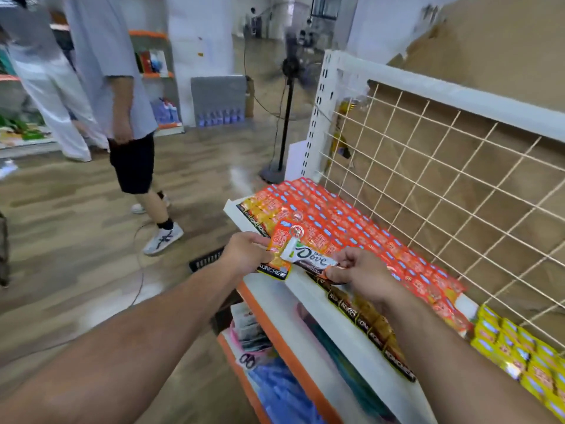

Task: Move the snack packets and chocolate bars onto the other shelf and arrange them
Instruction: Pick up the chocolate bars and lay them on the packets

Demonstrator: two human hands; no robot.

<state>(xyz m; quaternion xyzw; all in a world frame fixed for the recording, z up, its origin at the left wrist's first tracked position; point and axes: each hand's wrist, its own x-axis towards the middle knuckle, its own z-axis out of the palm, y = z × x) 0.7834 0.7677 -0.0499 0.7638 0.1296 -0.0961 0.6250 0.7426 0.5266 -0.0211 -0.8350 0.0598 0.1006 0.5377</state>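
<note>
My left hand [244, 252] grips an orange snack packet [282, 250] by its left edge, just above the front lip of the white shelf [308, 296]. A white and brown Dove chocolate bar [308, 258] lies across that packet, and my right hand [363, 275] pinches its right end. Rows of orange snack packets [360, 231] cover the shelf behind my hands. Yellow packets [519, 353] fill the shelf's right end.
A wire grid back panel [443, 179] rises behind the shelf. Lower shelves with orange edges [275, 341] hold goods beneath. A person in a grey shirt and black shorts [122, 117] stands on the wood floor to the left. A standing fan [289, 117] is beyond the shelf end.
</note>
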